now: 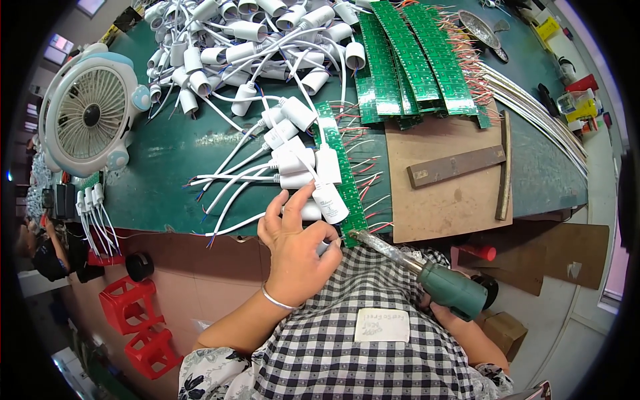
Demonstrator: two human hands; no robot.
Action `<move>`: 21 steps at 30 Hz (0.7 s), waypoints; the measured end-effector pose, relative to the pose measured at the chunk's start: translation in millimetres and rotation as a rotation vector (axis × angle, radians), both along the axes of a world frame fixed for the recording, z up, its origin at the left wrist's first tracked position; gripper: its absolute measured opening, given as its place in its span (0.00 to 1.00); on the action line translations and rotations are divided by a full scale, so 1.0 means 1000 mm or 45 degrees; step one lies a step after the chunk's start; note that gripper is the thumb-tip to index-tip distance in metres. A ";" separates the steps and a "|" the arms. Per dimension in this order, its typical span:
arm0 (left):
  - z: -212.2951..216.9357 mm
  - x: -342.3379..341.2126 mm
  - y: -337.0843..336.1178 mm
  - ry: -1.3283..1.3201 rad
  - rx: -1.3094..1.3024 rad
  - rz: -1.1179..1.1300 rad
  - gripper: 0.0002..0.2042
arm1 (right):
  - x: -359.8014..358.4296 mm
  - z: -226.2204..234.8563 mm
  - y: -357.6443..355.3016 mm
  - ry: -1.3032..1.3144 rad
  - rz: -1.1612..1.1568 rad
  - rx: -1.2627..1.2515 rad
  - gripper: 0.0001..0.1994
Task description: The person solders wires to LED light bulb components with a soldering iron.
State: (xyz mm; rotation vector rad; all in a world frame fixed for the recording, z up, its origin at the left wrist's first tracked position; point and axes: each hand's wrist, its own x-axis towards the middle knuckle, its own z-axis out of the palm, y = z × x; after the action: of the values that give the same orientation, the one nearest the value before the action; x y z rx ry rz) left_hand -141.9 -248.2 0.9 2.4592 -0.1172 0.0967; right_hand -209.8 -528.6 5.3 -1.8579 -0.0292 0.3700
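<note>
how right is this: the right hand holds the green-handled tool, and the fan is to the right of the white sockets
The fan's side is wrong: the head view shows the fan to the left of the white sockets. The right hand does hold the green-handled tool.

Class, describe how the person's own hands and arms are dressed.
The left hand is bare, with a thin silvery bangle at the wrist. The right hand is mostly hidden. The left sleeve is short and pale with a dark floral print; the right sleeve looks similarly patterned.
</note>
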 end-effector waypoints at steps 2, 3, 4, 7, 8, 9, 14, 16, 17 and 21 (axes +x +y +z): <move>0.001 0.000 0.000 0.003 0.013 -0.005 0.03 | 0.002 0.000 0.001 -0.032 0.024 0.003 0.13; 0.002 0.001 0.000 0.013 0.018 -0.008 0.03 | 0.003 0.000 0.001 -0.064 0.048 0.005 0.13; 0.003 0.002 0.000 0.024 0.023 -0.012 0.02 | 0.002 -0.001 0.000 -0.065 0.047 0.007 0.13; 0.003 0.004 0.001 0.034 0.028 -0.019 0.02 | 0.000 -0.006 -0.002 -0.064 0.086 -0.057 0.12; 0.003 0.004 0.002 0.035 0.026 -0.019 0.02 | 0.002 -0.005 -0.001 -0.048 0.089 -0.045 0.12; 0.003 0.004 0.002 0.040 0.028 -0.019 0.02 | 0.002 -0.005 -0.001 -0.032 0.092 -0.029 0.12; 0.002 0.005 0.001 0.046 0.032 -0.013 0.02 | 0.004 -0.004 -0.001 -0.006 0.106 -0.025 0.12; 0.001 0.005 0.001 0.033 0.033 -0.009 0.02 | 0.005 -0.003 -0.001 -0.008 0.125 -0.032 0.12; 0.001 0.005 0.000 0.033 0.034 -0.011 0.02 | 0.005 -0.003 0.000 0.001 0.125 -0.010 0.12; 0.002 0.007 -0.003 0.023 0.050 0.008 0.02 | 0.025 0.001 0.004 -0.783 0.415 -0.363 0.14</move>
State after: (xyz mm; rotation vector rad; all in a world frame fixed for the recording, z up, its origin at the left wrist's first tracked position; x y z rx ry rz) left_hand -134.6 -251.3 2.5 2.4990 -0.1048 0.0755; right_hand -185.1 -524.9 5.9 -2.1911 -0.7363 0.0075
